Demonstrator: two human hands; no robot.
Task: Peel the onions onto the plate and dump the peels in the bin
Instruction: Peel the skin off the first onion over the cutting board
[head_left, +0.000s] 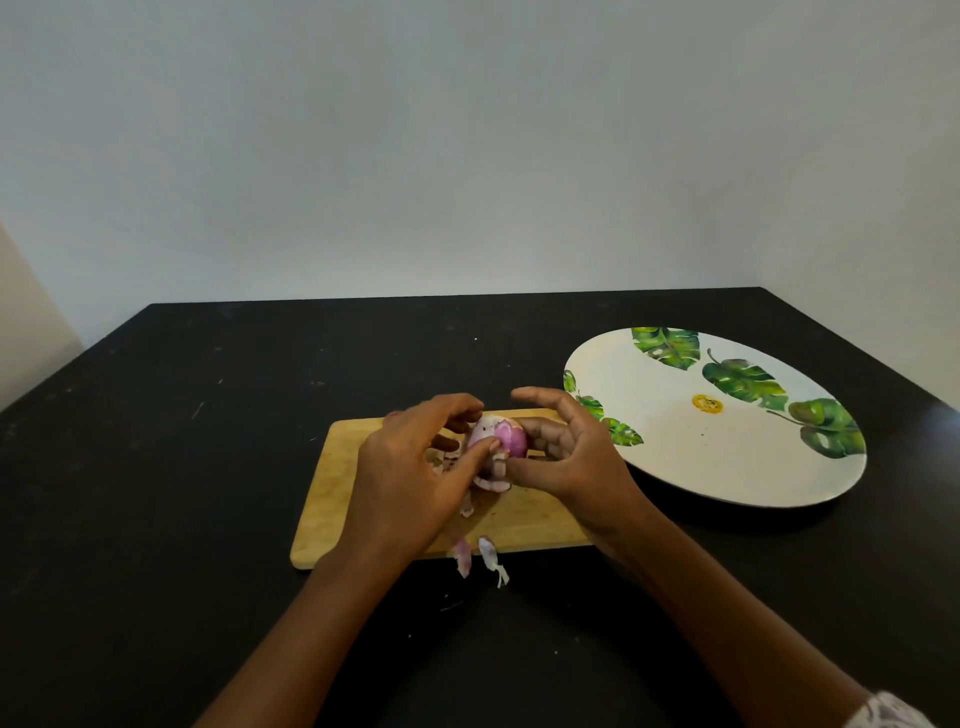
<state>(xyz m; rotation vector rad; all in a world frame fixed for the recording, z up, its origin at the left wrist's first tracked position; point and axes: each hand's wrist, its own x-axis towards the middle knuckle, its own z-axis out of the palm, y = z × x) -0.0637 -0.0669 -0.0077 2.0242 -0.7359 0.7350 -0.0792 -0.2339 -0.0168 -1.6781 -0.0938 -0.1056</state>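
Purple onion (508, 440), partly peeled, held over the wooden cutting board (332, 499) by both hands: left hand (410, 467) pinches its skin with the thumb, right hand (566, 457) cups it. Loose peels (480, 558) lie at the board's near edge. Leaf-print plate (727, 467) sits right of the board.

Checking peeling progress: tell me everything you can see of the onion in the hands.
The red onion is small and roundish, held over the wooden cutting board. Glossy purple flesh shows on its near right side; pale papery skin covers the left and hangs loose beneath. The left hand pinches it, thumb on the skin edge; the right hand cups it from the right. Its far side is hidden.
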